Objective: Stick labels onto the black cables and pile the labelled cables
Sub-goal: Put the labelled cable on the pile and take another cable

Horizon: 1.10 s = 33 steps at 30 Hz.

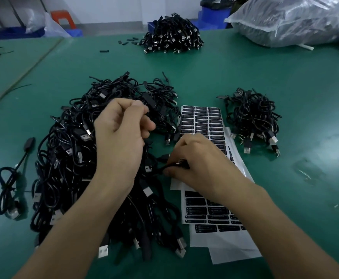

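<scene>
From the head view, the left hand (122,133) curls round a black cable (160,169) above the big tangled pile (70,158). The right hand (197,164) pinches that cable's other end over the label sheet (203,121). A smaller pile (253,119) lies right of the sheet on the green desk (285,73).

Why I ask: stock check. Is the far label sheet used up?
No, many rows of black labels cover the sheet.
</scene>
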Motion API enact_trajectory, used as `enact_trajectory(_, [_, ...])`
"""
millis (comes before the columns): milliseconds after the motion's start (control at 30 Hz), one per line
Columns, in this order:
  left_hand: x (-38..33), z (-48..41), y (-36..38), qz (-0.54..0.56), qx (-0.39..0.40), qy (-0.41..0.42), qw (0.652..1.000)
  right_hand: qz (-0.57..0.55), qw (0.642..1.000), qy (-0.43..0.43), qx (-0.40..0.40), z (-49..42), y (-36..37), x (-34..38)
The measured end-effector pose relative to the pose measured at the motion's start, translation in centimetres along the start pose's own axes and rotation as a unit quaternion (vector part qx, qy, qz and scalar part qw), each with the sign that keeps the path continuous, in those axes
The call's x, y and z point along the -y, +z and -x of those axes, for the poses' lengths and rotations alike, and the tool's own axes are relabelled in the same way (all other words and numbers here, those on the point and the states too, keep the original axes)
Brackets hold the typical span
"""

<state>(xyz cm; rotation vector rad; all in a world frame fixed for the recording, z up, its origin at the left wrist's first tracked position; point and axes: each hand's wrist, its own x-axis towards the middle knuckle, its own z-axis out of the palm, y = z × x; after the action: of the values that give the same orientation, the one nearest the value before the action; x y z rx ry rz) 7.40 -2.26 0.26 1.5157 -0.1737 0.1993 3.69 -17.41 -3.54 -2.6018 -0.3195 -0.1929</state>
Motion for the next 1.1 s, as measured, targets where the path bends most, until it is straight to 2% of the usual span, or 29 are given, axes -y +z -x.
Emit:
enact_trajectory(133, [0.6,0.1,0.1,-0.096,0.056,0.029,0.993,-0.095,0.994,-0.002,-0.052,0.2,0.0,-0.2])
enact_trajectory(233, [0.8,0.1,-0.1,-0.211,0.100,0.042,0.971,-0.178,0.976,-0.009,-0.128,0.4,-0.2,-0.1])
enact_trajectory(333, [0.3,0.3,-0.6,-0.342,0.178,0.036,0.922,-0.234,0.957,-0.006,-0.169,0.5,-0.2,0.0])
enact_trajectory(400, [-0.5,0.4,-1.0,-0.412,0.203,0.035,0.888,-0.252,0.949,0.008,-0.188,0.3,0.0,0.1])
enact_trajectory(500, [-1.3,0.2,-1.5,-0.541,0.227,0.068,0.807,-0.285,0.927,0.067,-0.233,-0.1,0.0,-0.3])
enact_trajectory(567, [-1.3,0.2,-1.8,-0.604,0.228,0.091,0.758,-0.298,0.915,0.094,-0.256,-0.3,-0.1,-0.8])
enact_trajectory(600, [-1.1,0.2,-1.9,-0.622,0.219,0.099,0.746,-0.303,0.909,0.106,-0.265,-0.2,-0.1,-1.0])
enact_trajectory(767, [-0.5,0.1,-2.0,-0.664,0.156,0.128,0.720,-0.365,0.870,0.147,-0.298,-0.1,-0.5,-1.4])
enact_trajectory(900, [0.5,0.1,-1.7,-0.715,0.147,0.121,0.673,-0.473,0.796,0.154,-0.344,0.0,-1.6,-1.7])
enact_trajectory(1100, [1.4,0.1,-1.3,-0.737,0.129,0.129,0.651,-0.597,0.732,0.109,-0.311,0.2,-1.9,-1.3])
